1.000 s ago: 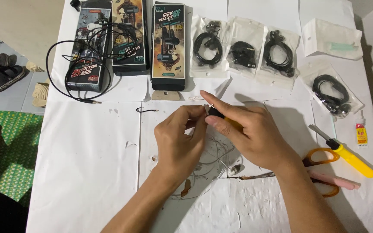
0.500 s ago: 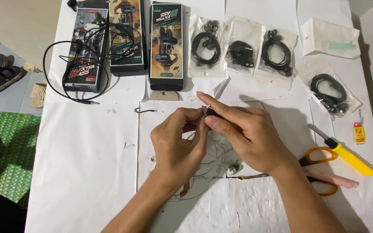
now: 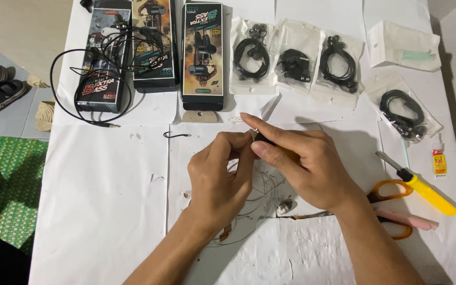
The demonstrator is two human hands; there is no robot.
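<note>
While both hands have barely shifted over the last second, I keep my left hand [image 3: 222,174] pinched on a small black earphone part [image 3: 264,138], mid-counter, with thin wires [image 3: 262,187] trailing beneath. My right hand [image 3: 307,169] grips the same part. Far left, three printed boxes [image 3: 202,53] show earphones; further right, four clear bags [image 3: 253,53] hold coiled black earphones.

Both hands, left hand [image 3: 220,177] and right hand [image 3: 304,166], pinching a small black part [image 3: 264,138] above white paper [image 3: 106,211].
</note>
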